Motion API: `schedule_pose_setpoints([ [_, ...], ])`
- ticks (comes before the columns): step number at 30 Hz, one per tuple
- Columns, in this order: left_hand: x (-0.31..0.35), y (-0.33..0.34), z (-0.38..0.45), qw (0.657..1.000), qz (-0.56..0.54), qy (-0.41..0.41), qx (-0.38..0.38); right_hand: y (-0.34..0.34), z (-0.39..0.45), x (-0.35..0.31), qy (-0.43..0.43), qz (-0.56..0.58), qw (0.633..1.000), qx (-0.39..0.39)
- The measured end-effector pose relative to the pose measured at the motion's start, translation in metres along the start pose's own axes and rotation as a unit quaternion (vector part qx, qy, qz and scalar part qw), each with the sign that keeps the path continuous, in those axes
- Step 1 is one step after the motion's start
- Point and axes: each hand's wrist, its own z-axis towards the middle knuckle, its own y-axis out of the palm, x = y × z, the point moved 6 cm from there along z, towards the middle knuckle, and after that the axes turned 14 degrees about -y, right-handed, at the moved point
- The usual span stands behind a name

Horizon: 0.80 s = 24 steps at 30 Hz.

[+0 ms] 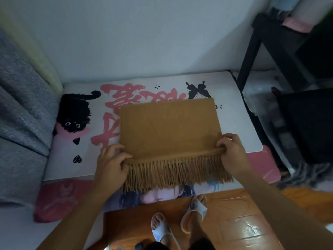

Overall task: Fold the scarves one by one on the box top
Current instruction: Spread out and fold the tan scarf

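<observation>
Two hands (111,159) (232,150) on unlabelled scarf (169,127)

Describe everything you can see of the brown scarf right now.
The brown scarf is a mustard-brown piece of soft woven-looking cloth, folded into a flat rectangle on the printed box top. A long fringe of tassels runs along its near edge and hangs over the box's front. The left hand and right hand each pinch a near corner where the cloth meets the fringe. Its far edge partly covers the pink lettering and a black butterfly print.
</observation>
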Motion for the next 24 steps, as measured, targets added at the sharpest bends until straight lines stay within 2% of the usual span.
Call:
schedule_pose_setpoints([
  [2,0.012,-0.011,-0.003,0.999,0.030,-0.018,0.003,-0.003,-0.003,0.000,0.005,0.001,1.000,-0.002],
  [6,0.088,-0.017,0.021,1.000,0.007,0.015,-0.009,-0.025,0.022,-0.022,0.015,0.017,0.997,0.073],
  [9,0.138,0.026,0.067,0.996,0.082,0.001,-0.045,-0.011,0.073,-0.061,-0.089,-0.064,0.991,0.073],
  [11,0.144,0.061,0.089,0.987,0.152,-0.015,-0.051,0.016,0.100,-0.063,-0.126,-0.141,0.981,0.030],
  [15,0.121,0.090,0.093,0.979,0.189,-0.059,-0.046,0.058,0.111,-0.017,-0.088,-0.210,0.972,-0.059],
  [18,0.123,0.091,0.093,0.979,0.190,-0.057,-0.037,0.055,0.116,-0.005,-0.045,-0.216,0.973,-0.068],
  [20,0.124,0.092,0.095,0.978,0.196,-0.060,-0.037,0.051,0.126,-0.019,-0.014,-0.232,0.972,-0.043],
  [22,0.126,0.092,0.095,0.978,0.198,-0.061,-0.039,0.055,0.135,-0.053,-0.084,-0.229,0.970,-0.002],
  [24,0.127,0.094,0.096,0.978,0.197,-0.059,-0.043,0.076,0.139,-0.076,-0.183,-0.222,0.957,-0.034],
])
